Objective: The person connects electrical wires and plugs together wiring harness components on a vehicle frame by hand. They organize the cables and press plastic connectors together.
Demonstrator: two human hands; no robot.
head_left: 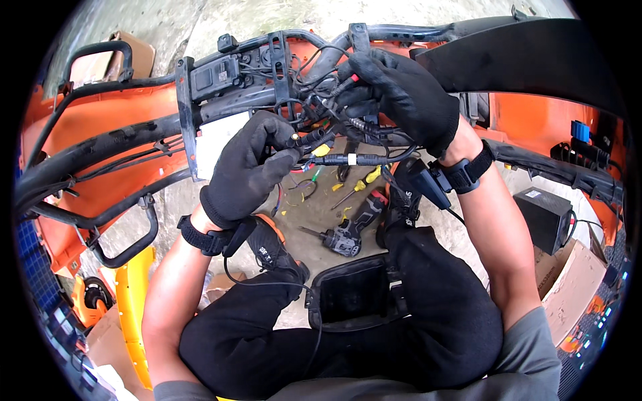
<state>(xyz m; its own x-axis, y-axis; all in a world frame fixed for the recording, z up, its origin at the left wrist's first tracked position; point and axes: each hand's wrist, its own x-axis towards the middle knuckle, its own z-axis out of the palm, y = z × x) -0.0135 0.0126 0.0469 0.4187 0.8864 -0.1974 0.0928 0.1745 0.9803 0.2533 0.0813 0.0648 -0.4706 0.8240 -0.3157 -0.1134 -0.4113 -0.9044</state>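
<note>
Both my hands wear black gloves and work at a bundle of black cables (pixel 348 137) on a black tubular frame (pixel 134 134) with orange body panels. My left hand (pixel 251 167) pinches a black connector with a yellow tip (pixel 314 142) at the lower left of the bundle. My right hand (pixel 401 93) grips the cables from above, fingers curled around them. A black cable with a white band (pixel 351 159) runs just under both hands. Black straps sit on both wrists.
On the concrete floor below lie a cordless drill (pixel 344 234), yellow-handled screwdrivers (pixel 358 187) and loose wires. A black plastic tray (pixel 354 294) rests by my knees. A black box (pixel 545 214) on cardboard stands at the right; a yellow panel (pixel 137 307) lies at the left.
</note>
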